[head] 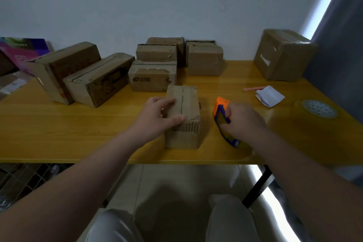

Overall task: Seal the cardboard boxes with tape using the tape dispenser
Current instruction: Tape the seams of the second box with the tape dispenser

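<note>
Left hand (157, 116) lies flat-fingered on the small cardboard box (188, 135) near the front of the table (78, 133); right hand (243, 121) grips the tape dispenser (221, 111) just beside the box

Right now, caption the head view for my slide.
Left hand rests on a small box on the table while the right hand grips the dispenser beside it.

The hands (157, 118) and forearms (94, 163) are bare; pale grey trousers (231, 220) cover both legs.
</note>
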The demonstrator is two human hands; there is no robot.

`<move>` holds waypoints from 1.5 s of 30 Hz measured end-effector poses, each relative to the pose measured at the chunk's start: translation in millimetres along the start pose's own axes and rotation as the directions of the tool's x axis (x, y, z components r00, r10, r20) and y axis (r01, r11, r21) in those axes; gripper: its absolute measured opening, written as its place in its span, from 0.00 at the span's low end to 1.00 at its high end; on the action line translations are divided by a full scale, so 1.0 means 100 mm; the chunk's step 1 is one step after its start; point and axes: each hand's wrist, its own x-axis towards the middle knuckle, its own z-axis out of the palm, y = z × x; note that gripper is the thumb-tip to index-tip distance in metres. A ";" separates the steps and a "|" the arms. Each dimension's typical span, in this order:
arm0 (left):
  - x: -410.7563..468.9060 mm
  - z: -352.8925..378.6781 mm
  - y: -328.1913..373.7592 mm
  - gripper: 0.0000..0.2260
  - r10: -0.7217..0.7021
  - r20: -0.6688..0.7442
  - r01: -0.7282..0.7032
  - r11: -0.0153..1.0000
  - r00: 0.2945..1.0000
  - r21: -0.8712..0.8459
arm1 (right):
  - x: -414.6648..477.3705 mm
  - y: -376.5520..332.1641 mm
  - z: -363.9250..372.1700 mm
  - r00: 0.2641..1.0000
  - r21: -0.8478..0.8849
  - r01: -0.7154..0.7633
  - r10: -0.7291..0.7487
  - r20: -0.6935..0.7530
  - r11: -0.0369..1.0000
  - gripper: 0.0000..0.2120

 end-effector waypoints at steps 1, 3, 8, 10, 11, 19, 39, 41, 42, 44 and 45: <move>-0.01 0.02 0.00 0.30 0.011 -0.007 -0.011 1.000 1.000 0.017 | -0.01 0.01 0.02 0.999 -0.034 -0.034 0.034 0.015 0.999 0.15; -0.03 0.05 0.01 0.26 0.076 -0.066 -0.067 0.989 0.995 0.128 | -0.02 0.01 0.04 0.995 -0.066 -0.082 0.085 0.043 0.994 0.19; -0.05 0.04 0.10 0.18 0.298 -0.052 -0.255 0.885 0.953 0.389 | -0.01 0.01 0.07 0.996 -0.021 -0.085 0.084 -0.040 0.996 0.22; -0.04 0.04 0.09 0.18 0.335 -0.018 -0.295 0.853 0.942 0.430 | 0.01 0.03 0.02 0.992 0.060 -0.056 0.062 -0.111 0.997 0.21; -0.03 0.04 0.09 0.19 0.340 -0.016 -0.301 0.851 0.940 0.430 | 0.03 0.05 -0.01 0.988 0.121 -0.049 0.066 -0.138 0.991 0.20; 0.00 0.07 0.10 0.21 0.327 0.005 -0.291 0.834 0.945 0.468 | 0.03 0.06 -0.36 0.970 0.538 0.065 0.074 -0.233 0.840 0.37; 0.10 -0.38 0.57 0.10 -0.296 0.320 0.430 0.479 0.900 -0.765 | -0.16 -0.01 -0.64 0.933 0.695 0.358 -0.274 -0.234 0.624 0.32; 0.09 -0.38 0.55 0.05 -0.305 0.342 0.450 0.447 0.889 -0.773 | -0.17 -0.01 -0.65 0.923 0.678 0.380 -0.304 -0.235 0.629 0.32; 0.08 -0.38 0.54 0.04 -0.320 0.340 0.457 0.438 0.884 -0.774 | -0.17 -0.01 -0.65 0.918 0.665 0.393 -0.318 -0.238 0.636 0.32; 0.07 -0.36 0.53 0.04 -0.345 0.311 0.449 0.462 0.886 -0.765 | -0.17 -0.02 -0.67 0.909 0.636 0.413 -0.341 -0.241 0.652 0.32; 0.07 -0.35 0.53 0.03 -0.348 0.289 0.437 0.493 0.892 -0.753 | -0.17 -0.02 -0.67 0.905 0.620 0.421 -0.351 -0.239 0.663 0.32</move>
